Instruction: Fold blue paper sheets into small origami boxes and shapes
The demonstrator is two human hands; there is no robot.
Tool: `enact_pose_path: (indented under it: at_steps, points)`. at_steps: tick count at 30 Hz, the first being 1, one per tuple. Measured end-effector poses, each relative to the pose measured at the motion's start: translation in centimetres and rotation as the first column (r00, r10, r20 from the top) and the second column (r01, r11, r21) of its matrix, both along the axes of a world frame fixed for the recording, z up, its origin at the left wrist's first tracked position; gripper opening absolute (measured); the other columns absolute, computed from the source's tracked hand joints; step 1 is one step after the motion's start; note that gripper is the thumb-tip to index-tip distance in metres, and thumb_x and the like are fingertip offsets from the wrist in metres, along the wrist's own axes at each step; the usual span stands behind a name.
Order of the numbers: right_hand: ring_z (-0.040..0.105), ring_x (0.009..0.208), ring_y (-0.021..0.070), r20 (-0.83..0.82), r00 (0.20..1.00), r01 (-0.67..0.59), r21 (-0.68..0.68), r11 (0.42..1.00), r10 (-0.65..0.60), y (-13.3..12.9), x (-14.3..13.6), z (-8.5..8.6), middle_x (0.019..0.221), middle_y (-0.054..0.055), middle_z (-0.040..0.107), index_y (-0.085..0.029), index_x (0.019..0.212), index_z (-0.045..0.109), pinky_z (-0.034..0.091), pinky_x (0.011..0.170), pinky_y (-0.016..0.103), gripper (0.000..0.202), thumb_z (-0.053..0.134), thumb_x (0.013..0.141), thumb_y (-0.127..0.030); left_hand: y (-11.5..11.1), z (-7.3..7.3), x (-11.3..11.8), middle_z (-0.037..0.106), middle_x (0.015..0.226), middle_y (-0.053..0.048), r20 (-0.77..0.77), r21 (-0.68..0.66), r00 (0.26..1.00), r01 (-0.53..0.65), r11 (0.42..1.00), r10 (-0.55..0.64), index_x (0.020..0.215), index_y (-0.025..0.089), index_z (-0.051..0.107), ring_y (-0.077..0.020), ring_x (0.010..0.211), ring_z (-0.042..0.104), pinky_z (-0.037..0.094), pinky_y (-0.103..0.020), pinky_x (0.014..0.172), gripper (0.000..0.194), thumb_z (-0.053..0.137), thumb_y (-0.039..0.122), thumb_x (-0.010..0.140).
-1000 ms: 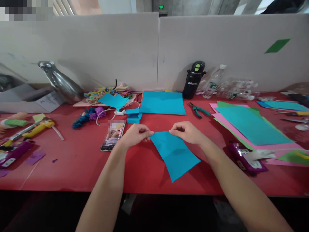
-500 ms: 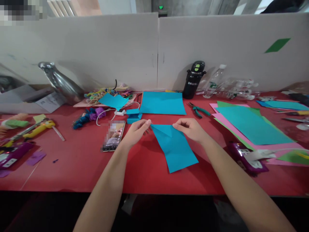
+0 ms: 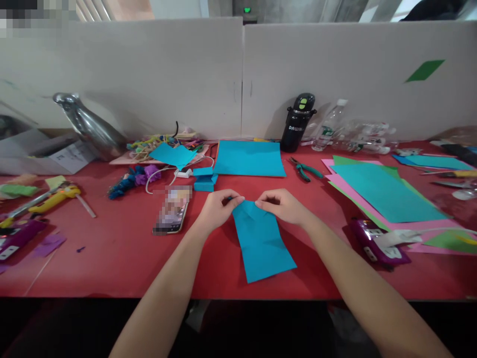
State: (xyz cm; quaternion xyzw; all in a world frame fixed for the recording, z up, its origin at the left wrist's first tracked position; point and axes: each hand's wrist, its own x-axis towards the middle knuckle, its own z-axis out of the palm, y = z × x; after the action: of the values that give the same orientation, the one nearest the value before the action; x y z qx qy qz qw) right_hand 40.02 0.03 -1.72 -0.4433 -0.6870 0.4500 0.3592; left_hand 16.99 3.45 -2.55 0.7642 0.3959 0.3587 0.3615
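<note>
A strip of blue paper [image 3: 262, 244] slants over the red table, its far edge pinched at both corners and its near end low towards the table's front. My left hand [image 3: 222, 209] grips the far left corner between thumb and fingers. At the far right corner, my right hand [image 3: 280, 205] pinches the paper the same way. Faint creases show near the top of the strip. Just beyond my left hand stands a small folded blue paper piece [image 3: 204, 179]. A larger blue sheet [image 3: 249, 158] lies flat behind both hands.
A phone [image 3: 173, 211] lies left of my left hand. Green-handled pliers [image 3: 306, 170] and a black bottle [image 3: 297, 123] are beyond my right hand. Coloured sheets [image 3: 387, 191] and a purple power strip [image 3: 376, 243] lie right; a yellow glue gun [image 3: 61, 198] is left.
Both hands have come closer together and slightly nearer to me. The blue strip's near end has shifted left and towards the table's front edge.
</note>
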Motion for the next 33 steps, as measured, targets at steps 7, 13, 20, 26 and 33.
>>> enact_pose_path:
  at_steps: [7, 13, 20, 26, 33]
  points:
    - [0.039, 0.056, 0.0114, 0.048, 0.997, -0.063, -0.006, 0.998, 0.063, -0.1, -1.3, -0.8, 0.061, -0.004, 0.045, -0.018, 0.073, 0.063, 0.03, 0.052, 0.026, 0.032, 0.061, 0.089, -0.046, -0.9, 0.0, 1.2, 0.072, 0.082, -0.004, -0.044, -0.041, 0.992, 0.114, 0.993, -0.116, 0.084, 0.018, 0.071, -0.0183, 0.076, 0.063, 0.045, -0.027, 0.068, 0.03, 0.058, 0.045, 0.091]
    - [0.048, 0.062, 0.0134, 0.023, 0.999, -0.031, 0.01, 0.999, 0.031, 0.0, -0.6, -0.1, 0.068, 0.001, 0.058, -0.016, 0.077, 0.068, 0.038, 0.057, 0.028, 0.032, 0.065, 0.087, -0.046, -0.1, 0.7, -0.3, 0.073, 0.082, -0.004, -0.063, 0.022, 0.998, -0.01, 1.0, 0.012, 0.083, 0.017, 0.072, -0.0183, 0.075, 0.064, 0.046, -0.027, 0.067, 0.031, 0.061, 0.045, 0.09]
    - [0.054, 0.066, 0.0148, 0.028, 0.999, -0.026, 0.023, 0.999, 0.025, 0.3, 0.4, 0.0, 0.072, 0.002, 0.065, -0.017, 0.078, 0.071, 0.043, 0.062, 0.029, 0.033, 0.066, 0.087, -0.048, 0.3, 1.3, -1.4, 0.075, 0.086, -0.005, -0.12, 0.033, 0.99, -0.068, 0.997, 0.072, 0.086, 0.018, 0.074, -0.0205, 0.079, 0.066, 0.048, -0.029, 0.071, 0.03, 0.061, 0.044, 0.09]
    - [0.059, 0.065, 0.0162, -0.001, 1.0, 0.011, -0.056, 0.998, -0.011, 0.5, 0.6, -0.4, 0.069, 0.003, 0.066, -0.017, 0.074, 0.07, 0.045, 0.061, 0.029, 0.034, 0.073, 0.08, -0.051, 0.5, 1.5, -1.9, 0.073, 0.081, -0.005, -0.132, -0.009, 0.99, -0.045, 0.999, 0.043, 0.079, 0.017, 0.072, -0.0198, 0.076, 0.065, 0.048, -0.029, 0.068, 0.029, 0.062, 0.044, 0.088]
    - [0.052, 0.068, 0.0141, 0.071, 0.996, -0.054, -0.042, 0.998, 0.057, 0.4, 0.9, -0.1, 0.075, 0.001, 0.061, -0.018, 0.081, 0.065, 0.042, 0.062, 0.028, 0.032, 0.064, 0.088, -0.049, 0.4, 1.9, -2.6, 0.068, 0.072, -0.004, -0.094, -0.218, 0.984, 0.128, 0.968, -0.152, 0.075, 0.017, 0.07, -0.0165, 0.068, 0.06, 0.048, -0.027, 0.064, 0.031, 0.064, 0.046, 0.085]
